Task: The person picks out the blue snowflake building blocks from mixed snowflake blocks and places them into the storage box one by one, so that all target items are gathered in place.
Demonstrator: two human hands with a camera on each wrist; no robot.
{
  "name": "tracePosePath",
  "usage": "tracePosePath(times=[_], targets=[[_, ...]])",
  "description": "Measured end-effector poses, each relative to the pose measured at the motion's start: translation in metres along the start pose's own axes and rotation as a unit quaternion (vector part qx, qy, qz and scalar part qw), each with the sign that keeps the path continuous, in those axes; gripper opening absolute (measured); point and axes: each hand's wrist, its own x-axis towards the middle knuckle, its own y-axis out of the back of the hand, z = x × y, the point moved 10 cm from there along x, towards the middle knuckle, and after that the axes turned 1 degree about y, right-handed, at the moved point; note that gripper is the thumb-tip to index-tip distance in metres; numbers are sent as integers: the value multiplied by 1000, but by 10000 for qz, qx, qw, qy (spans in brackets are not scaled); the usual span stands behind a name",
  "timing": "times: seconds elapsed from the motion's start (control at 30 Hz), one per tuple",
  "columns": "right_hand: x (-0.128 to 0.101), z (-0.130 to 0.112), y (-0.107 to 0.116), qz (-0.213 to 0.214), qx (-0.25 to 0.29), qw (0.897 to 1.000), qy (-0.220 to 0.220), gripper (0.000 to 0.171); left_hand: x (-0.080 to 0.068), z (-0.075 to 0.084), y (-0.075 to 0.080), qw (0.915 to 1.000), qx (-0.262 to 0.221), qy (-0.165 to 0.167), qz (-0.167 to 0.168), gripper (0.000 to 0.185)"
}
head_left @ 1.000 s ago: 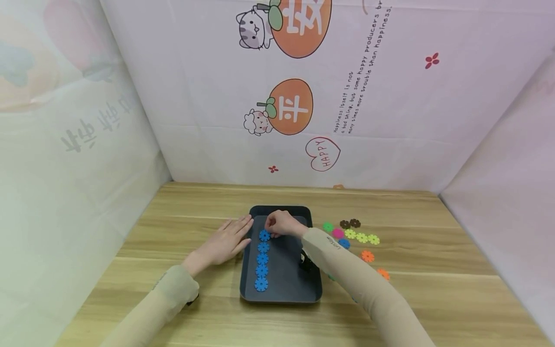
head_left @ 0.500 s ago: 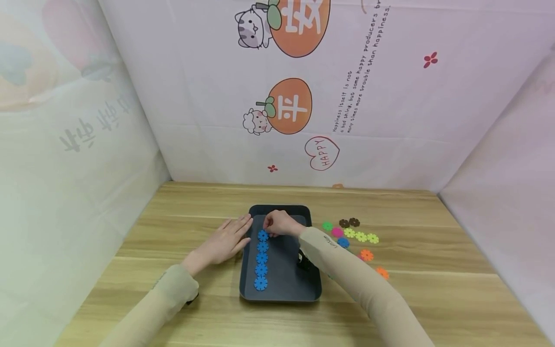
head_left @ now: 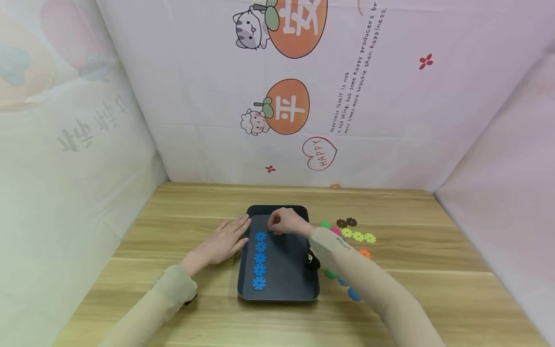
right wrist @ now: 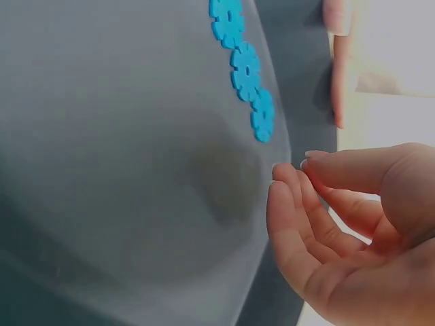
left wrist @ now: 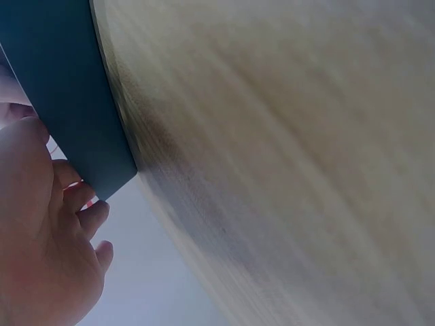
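A dark grey tray (head_left: 288, 277) lies on the wooden table. Along its left side runs a straight column of several blue notched discs (head_left: 259, 259), set edge to edge. My left hand (head_left: 220, 243) rests with extended fingers at the tray's left rim; the left wrist view shows its fingertips against the outer wall (left wrist: 75, 88). Over the upper part of the tray is my right hand (head_left: 288, 221), right of the topmost disc (right wrist: 262, 115). Its fingers curve loosely, thumb near the index finger, and nothing shows between them.
Right of the tray lie loose notched discs: brown ones (head_left: 351, 222), yellow ones (head_left: 358, 236), an orange one (head_left: 364, 253), a green one (head_left: 330, 273) and a blue one (head_left: 354, 294). The right sleeve (head_left: 368, 279) covers some. A printed cloth (head_left: 208, 120) hangs behind the table.
My right hand has let go of the topmost blue disc and moved slightly right, away from it. The disc stays at the column's top. My left hand keeps its place at the rim.
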Motion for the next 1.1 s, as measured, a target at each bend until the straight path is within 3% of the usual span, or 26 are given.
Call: tracePosePath(times=[0.27, 0.47, 0.83, 1.1], targets=[[-34, 0, 24, 12, 205, 9987, 463, 9, -2, 1, -1, 10000, 6, -52, -46, 61], [-59, 16, 40, 69, 471, 9972, 574, 12, -3, -1, 1, 9999, -90, 43, -29, 61], [-105, 68, 75, 594, 322, 9976, 156, 12, -3, 4, 5, 10000, -51, -34, 23, 61], [-122, 104, 87, 794, 22, 9965, -273, 14, -4, 7, 6, 10000, -64, -38, 36, 61]])
